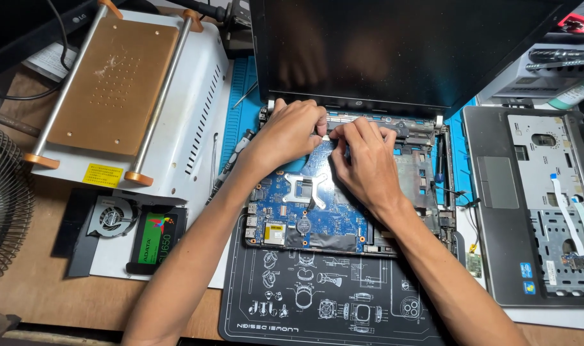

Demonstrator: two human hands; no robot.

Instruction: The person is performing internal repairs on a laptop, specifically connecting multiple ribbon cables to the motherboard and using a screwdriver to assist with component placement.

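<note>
An opened laptop lies on the mat with its blue motherboard (311, 211) bare and its dark screen (394, 51) tilted up behind. My left hand (290, 133) and my right hand (362, 160) meet at the board's far edge, just below the hinge. Both pinch something small there, near a thin strip or cable; the fingers hide it. My right palm rests over the upper middle of the board.
A white heating plate with a brown top (119, 83) stands at the left. Below it lie a small fan (112, 216) and a black drive (156, 240). The removed grey palmrest cover (529, 205) lies upside down at the right. A black work mat (330, 301) is in front.
</note>
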